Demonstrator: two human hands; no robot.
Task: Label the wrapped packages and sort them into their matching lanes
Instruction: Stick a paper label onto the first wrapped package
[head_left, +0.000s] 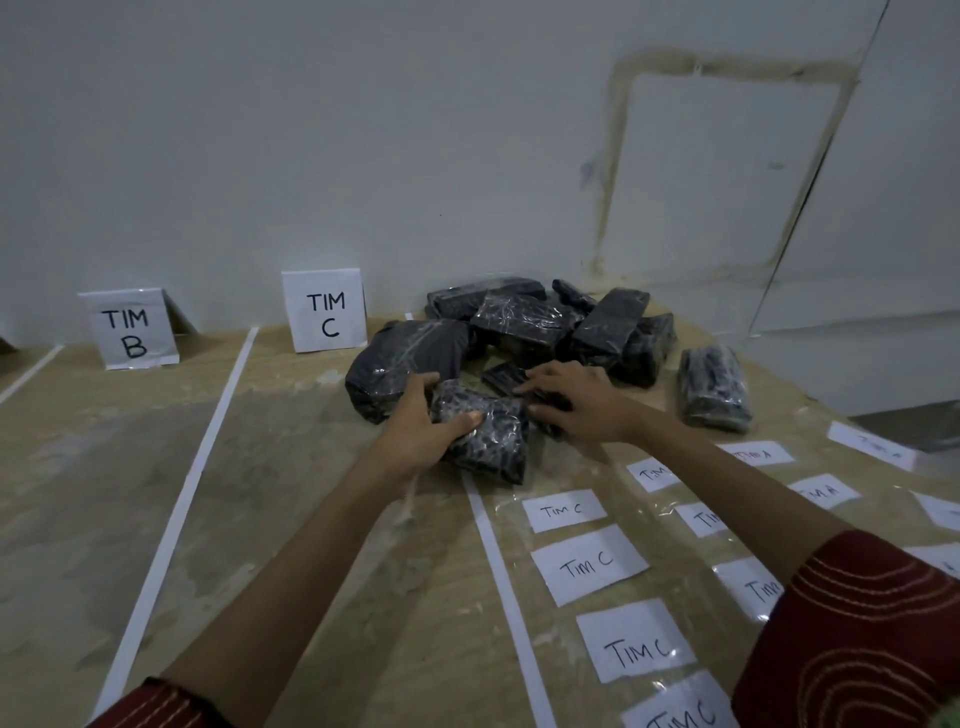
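Black package (485, 439), glossy crinkled clear wrap, gripped by left hand (415, 423).

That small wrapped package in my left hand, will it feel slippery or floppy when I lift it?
Probably slippery: the small wrapped package wears glossy clear film. Likely somewhat soft, since its wrap looks wrinkled and lumpy under your left hand.

It looked like a makeshift parcel-sorting station: a wooden table (311, 545) against a bare, stained wall (363, 130), divided by white tape strips (180, 519) into lanes, handwritten paper signs (323, 310) along its far edge.
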